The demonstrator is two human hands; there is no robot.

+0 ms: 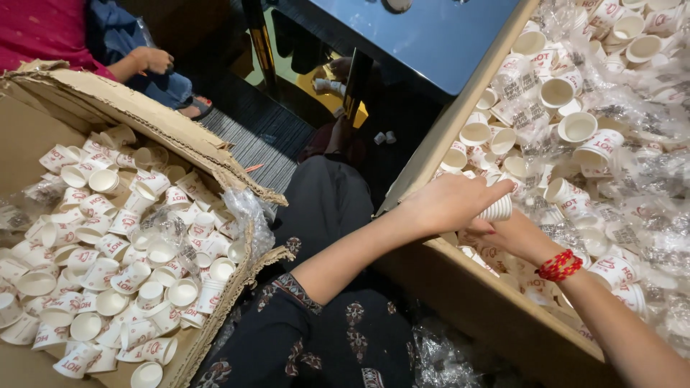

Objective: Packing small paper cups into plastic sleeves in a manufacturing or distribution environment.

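Both hands' fingers (496, 231) half-hidden behind cup stack (497, 209)

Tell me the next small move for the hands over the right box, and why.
Probably lift the stack of cups clear of the right box: the left hand already grips it, the right hand sits just beneath among loose cups, and the left box lies open nearby.

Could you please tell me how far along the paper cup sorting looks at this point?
The cardboard box already holds many loose cups. Both hands, left hand and right hand, hold a short stack of cups. The wooden bin remains heaped with cups and plastic wrap.
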